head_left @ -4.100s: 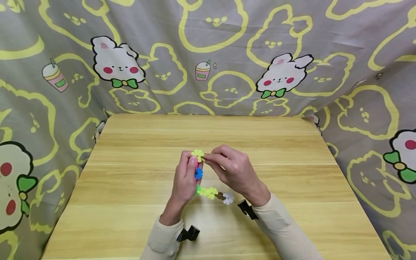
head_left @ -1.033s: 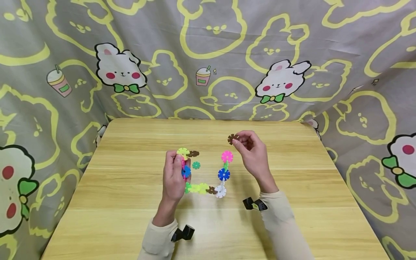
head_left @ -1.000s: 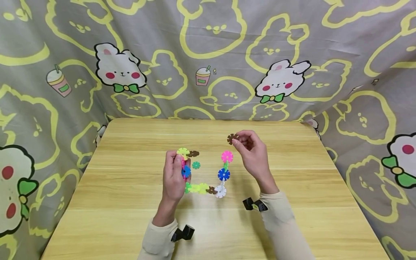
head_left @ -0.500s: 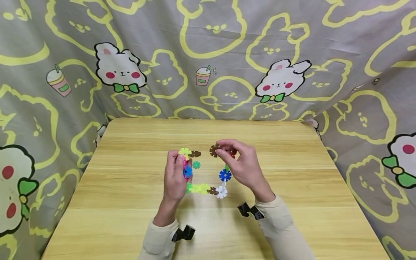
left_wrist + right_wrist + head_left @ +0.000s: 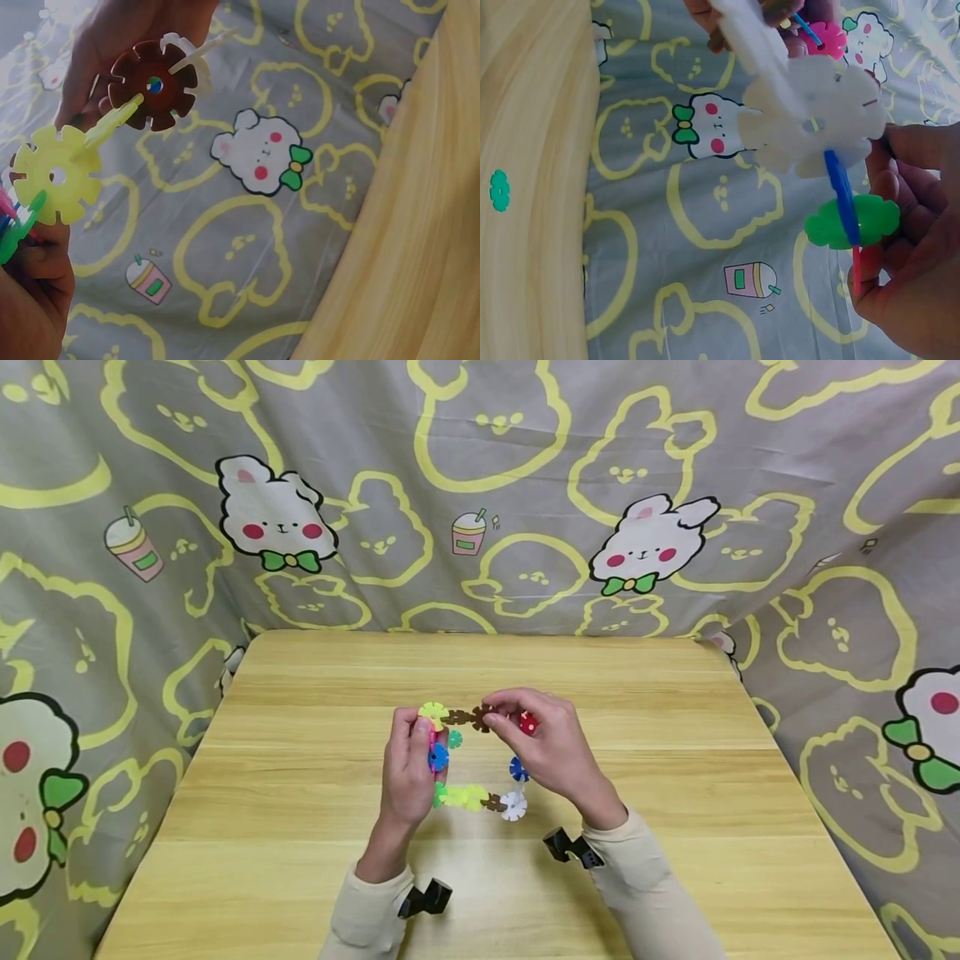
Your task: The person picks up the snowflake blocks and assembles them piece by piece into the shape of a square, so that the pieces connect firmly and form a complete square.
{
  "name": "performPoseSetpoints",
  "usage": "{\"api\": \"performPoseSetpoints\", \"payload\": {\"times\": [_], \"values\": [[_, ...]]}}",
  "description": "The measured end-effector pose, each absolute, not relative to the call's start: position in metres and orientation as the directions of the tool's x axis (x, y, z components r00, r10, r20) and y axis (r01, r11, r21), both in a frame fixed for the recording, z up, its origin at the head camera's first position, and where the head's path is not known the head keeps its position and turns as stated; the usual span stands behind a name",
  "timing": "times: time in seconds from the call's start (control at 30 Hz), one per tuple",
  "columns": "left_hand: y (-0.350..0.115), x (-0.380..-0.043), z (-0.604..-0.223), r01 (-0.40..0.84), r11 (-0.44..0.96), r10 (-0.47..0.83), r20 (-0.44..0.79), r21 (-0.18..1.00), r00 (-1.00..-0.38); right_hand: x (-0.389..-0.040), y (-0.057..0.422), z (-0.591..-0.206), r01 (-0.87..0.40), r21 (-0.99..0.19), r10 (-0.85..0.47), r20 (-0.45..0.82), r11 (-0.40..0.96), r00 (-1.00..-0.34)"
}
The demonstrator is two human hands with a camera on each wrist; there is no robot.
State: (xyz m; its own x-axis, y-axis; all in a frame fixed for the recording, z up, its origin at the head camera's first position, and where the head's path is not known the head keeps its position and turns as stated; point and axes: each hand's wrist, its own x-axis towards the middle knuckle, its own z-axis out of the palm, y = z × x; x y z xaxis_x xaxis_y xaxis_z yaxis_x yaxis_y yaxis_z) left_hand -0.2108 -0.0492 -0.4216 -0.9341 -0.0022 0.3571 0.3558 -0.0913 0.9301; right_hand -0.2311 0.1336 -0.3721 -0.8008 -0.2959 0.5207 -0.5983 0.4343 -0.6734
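A chain of snowflake discs hangs between my hands, bent in a near-square. My left hand (image 5: 408, 768) grips its left side by the yellow disc (image 5: 433, 717) and the blue disc (image 5: 438, 757). From that yellow disc a brown disc (image 5: 457, 717) sticks out to the right. My right hand (image 5: 551, 747) pinches a second brown disc (image 5: 482, 718) at the first one's edge; whether they interlock I cannot tell. Among its fingers a red disc (image 5: 528, 723) shows. Below hang a dark blue disc (image 5: 517, 768) and a white disc (image 5: 513, 806). Fingers hide part of the right side.
A loose teal disc (image 5: 455, 739) appears within the chain's outline; the right wrist view shows the teal disc (image 5: 499, 190) on the wooden table (image 5: 300, 810). A patterned curtain (image 5: 510, 560) stands behind the table and at both sides.
My right hand has come left and down with its brown disc, up to the brown disc on the yellow one. My left hand has shifted slightly right, still gripping the chain.
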Motion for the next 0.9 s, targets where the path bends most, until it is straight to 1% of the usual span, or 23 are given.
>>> {"api": "performPoseSetpoints", "payload": {"times": [0.37,0.63,0.8,0.9], "values": [[-0.0473,-0.2101,-0.4211,0.356,-0.064,0.041,0.359,0.932,-0.933,-0.2305,0.1360,-0.3717,-0.613,-0.617,-0.332,0.518,0.494,-0.789],[-0.0482,-0.2097,-0.4199,0.353,-0.008,0.089,0.352,0.936,-0.932,-0.2311,0.1364,-0.3741,-0.626,-0.608,-0.330,0.535,0.489,-0.777],[-0.0481,-0.2097,-0.4191,0.334,-0.030,0.117,0.335,0.942,-0.935,-0.2305,0.1351,-0.3762,-0.648,-0.611,-0.343,0.551,0.455,-0.761],[-0.0468,-0.2098,-0.4204,0.309,-0.075,0.121,0.316,0.948,-0.941,-0.2298,0.1344,-0.3777,-0.650,-0.615,-0.342,0.554,0.446,-0.759]]}}
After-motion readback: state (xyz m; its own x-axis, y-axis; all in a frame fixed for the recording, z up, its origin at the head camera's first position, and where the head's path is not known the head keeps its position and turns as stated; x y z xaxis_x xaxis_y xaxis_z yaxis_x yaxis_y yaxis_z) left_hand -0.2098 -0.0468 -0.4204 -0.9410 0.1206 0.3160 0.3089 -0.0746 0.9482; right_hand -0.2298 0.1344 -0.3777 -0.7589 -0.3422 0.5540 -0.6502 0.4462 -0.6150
